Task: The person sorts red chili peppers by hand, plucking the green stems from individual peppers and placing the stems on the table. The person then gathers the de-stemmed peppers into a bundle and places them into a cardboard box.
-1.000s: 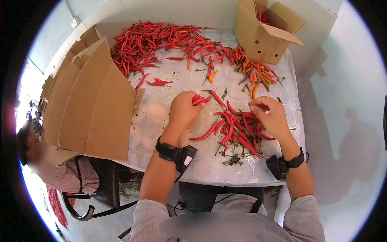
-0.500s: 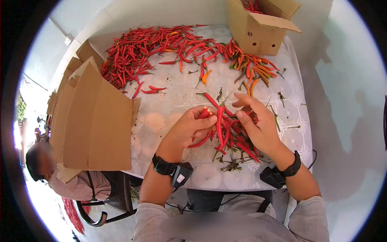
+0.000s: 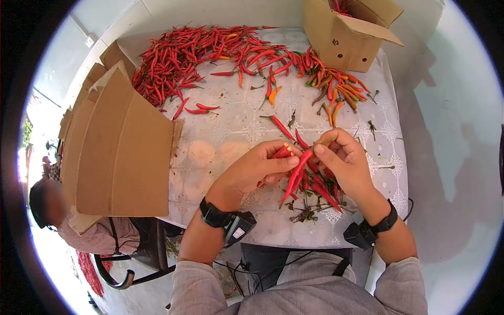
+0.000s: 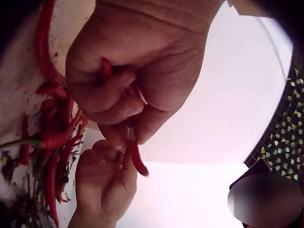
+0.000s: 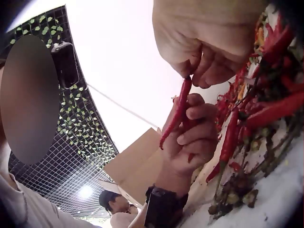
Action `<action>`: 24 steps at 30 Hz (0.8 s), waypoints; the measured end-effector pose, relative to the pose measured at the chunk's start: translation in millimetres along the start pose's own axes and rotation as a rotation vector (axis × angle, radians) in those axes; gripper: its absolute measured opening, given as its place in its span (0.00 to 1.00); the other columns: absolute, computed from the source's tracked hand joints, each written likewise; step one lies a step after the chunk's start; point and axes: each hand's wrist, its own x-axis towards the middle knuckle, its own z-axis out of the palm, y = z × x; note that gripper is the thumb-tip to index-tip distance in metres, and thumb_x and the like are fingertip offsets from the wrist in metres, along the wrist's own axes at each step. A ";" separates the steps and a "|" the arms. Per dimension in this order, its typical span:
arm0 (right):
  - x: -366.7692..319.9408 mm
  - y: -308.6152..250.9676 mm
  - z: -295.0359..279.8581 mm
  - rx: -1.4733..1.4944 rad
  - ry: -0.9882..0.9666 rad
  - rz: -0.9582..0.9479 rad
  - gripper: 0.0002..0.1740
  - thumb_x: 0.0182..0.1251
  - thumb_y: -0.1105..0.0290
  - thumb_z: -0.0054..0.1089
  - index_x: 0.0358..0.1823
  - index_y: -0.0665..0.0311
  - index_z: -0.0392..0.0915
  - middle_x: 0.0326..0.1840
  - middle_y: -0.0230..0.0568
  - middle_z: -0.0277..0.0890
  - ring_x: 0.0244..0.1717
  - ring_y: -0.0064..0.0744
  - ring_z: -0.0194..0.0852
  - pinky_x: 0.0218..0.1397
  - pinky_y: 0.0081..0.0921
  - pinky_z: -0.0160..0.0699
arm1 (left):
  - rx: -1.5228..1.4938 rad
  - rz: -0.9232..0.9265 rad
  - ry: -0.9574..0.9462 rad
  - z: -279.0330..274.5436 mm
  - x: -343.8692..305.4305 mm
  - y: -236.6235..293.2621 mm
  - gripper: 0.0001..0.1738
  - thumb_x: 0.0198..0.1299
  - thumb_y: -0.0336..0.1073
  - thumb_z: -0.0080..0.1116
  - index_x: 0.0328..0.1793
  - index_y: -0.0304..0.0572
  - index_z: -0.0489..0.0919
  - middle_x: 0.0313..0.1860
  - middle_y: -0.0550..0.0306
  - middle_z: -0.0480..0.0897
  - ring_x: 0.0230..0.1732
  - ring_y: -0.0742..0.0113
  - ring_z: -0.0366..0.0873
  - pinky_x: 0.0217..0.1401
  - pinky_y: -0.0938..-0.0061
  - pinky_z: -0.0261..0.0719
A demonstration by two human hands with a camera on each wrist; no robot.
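Note:
My left hand (image 3: pixel 247 170) curls round several red chillies (image 3: pixel 283 152) whose stemless ends show above the fingers. A single red chilli (image 3: pixel 297 173) slants down between the hands, its upper part against my left thumb. The right hand (image 3: pixel 350 163) pinches that chilli's green stem end between thumb and index finger. In the right wrist view the same chilli (image 5: pixel 179 111) hangs from the right fingertips, in front of the left hand (image 5: pixel 194 137). Beneath and beside the hands lies a small heap of red chillies (image 3: pixel 324 193) on the white cloth.
A large pile of red chillies (image 3: pixel 173 65) lies at the back left, with orange and greenish ones (image 3: pixel 346 94) at the back right. An open carton (image 3: pixel 341 47) stands behind them. Cardboard (image 3: pixel 142 163) stands along the left edge; a person (image 3: pixel 89 231) sits beyond it. Loose stems (image 3: pixel 304 214) lie near the front.
Both hands have come together over the small heap. The left hand moved right with its chillies; the right hand, empty-looking a second ago, now pinches the stem of one chilli.

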 end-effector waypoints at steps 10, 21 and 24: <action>4.1 -18.1 -40.7 0.197 0.418 -0.170 0.08 0.69 0.68 0.44 0.45 0.61 0.67 0.32 0.34 0.71 0.35 0.23 0.73 0.38 0.20 0.75 | -0.232 0.126 0.229 -27.5 1.1 9.1 0.07 0.60 0.36 0.52 0.36 0.41 0.73 0.21 0.67 0.72 0.11 0.87 0.56 0.10 0.91 0.50; 9.7 -1.0 -15.8 -1.038 0.105 -0.387 0.12 0.45 0.72 0.64 0.34 0.63 0.77 0.35 0.45 0.73 0.36 0.45 0.73 0.39 0.36 0.72 | -0.260 0.119 0.267 -35.8 7.1 8.6 0.07 0.62 0.37 0.50 0.35 0.42 0.72 0.20 0.67 0.71 0.11 0.86 0.57 0.10 0.91 0.51; 12.8 9.8 -17.1 -1.175 -0.053 -0.251 0.11 0.46 0.72 0.62 0.34 0.62 0.77 0.35 0.44 0.73 0.36 0.47 0.73 0.39 0.36 0.72 | -0.234 0.104 0.257 -37.8 7.7 5.4 0.07 0.61 0.37 0.51 0.35 0.42 0.72 0.20 0.66 0.72 0.11 0.86 0.57 0.10 0.91 0.51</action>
